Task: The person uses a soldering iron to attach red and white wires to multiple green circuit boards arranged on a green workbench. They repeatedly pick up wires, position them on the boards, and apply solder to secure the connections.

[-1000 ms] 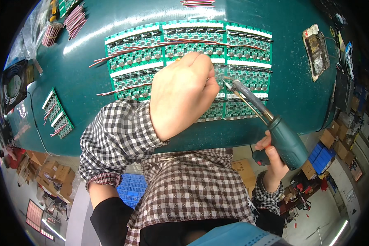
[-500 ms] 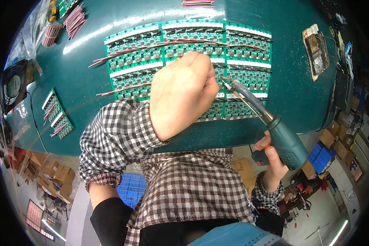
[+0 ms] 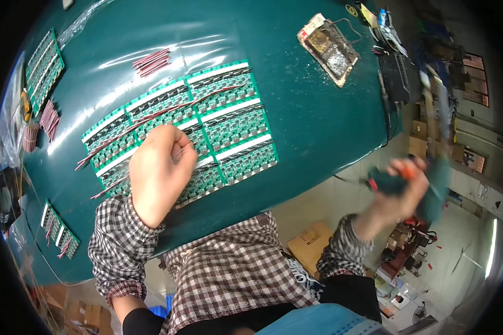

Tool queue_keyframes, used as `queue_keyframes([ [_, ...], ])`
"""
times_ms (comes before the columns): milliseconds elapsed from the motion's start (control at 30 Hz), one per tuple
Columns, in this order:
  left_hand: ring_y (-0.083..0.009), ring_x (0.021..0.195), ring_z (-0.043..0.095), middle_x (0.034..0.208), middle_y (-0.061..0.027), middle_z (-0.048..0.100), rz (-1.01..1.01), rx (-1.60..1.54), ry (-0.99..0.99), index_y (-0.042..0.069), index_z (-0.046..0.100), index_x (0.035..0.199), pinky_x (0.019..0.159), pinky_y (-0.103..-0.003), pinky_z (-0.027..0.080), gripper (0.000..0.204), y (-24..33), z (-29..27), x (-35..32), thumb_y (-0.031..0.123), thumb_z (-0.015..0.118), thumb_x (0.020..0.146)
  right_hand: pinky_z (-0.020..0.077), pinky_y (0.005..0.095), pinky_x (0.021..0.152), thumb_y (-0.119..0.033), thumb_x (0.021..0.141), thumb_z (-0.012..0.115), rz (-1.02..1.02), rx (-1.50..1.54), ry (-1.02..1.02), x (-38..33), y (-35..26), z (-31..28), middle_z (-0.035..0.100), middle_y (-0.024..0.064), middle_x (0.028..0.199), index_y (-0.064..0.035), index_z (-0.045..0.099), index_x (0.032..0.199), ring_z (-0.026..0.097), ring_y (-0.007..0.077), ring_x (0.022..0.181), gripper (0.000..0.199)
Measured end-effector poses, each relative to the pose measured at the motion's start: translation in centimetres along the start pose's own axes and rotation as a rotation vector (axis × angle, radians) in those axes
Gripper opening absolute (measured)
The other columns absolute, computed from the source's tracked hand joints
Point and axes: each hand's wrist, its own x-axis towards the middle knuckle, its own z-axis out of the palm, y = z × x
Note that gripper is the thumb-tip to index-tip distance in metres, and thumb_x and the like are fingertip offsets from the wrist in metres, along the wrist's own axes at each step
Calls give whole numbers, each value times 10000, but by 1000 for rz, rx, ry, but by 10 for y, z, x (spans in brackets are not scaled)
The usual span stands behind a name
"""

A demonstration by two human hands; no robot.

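Note:
My left hand (image 3: 159, 170) rests on green circuit board panels (image 3: 229, 120) laid out on a teal table (image 3: 313, 128), fingers pinched on a thin strand of solder wire (image 3: 180, 149). Red and black wire leads run across the panels. My right hand (image 3: 399, 187), blurred by motion, is off the table's right edge and grips a teal soldering tool (image 3: 436, 184) with an orange part near the thumb. The tool's tip is not visible.
A metal tray with a sponge and wire stand (image 3: 328, 47) sits at the table's far right. A bundle of red wires (image 3: 151, 60) lies beyond the panels. More circuit panels lie at the far left (image 3: 43, 67) and near left (image 3: 58, 230). Cardboard boxes (image 3: 313, 251) stand on the floor.
My right hand has pulled the soldering tool away from the panels, off the table's edge to the right. The view has shifted; my left hand stays on the boards.

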Motion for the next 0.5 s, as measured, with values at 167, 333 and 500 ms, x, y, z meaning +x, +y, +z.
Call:
queue_keyframes([
  [167,-291,645,577,717,-125,565,35,-16,-26,27,561,766,580,-381,453,81,-8,-5,-8,44,626,720,538,286,586,-117,857,652,251,94,330,5,8,42,660,131,896,91,617,1004,667,197,653,257],
  [333,-319,687,583,726,-145,571,36,-33,-32,14,567,782,612,-396,465,81,-15,-10,-6,53,615,731,547,295,636,-101,887,583,292,138,189,8,15,52,658,150,894,67,627,975,660,204,687,195],
  [500,-340,721,584,764,-156,577,146,2,4,16,554,783,624,-416,473,65,-23,-2,-1,67,590,765,550,283,656,-90,884,589,442,-13,-8,-1,1,74,663,155,826,96,618,1009,660,197,660,226],
])
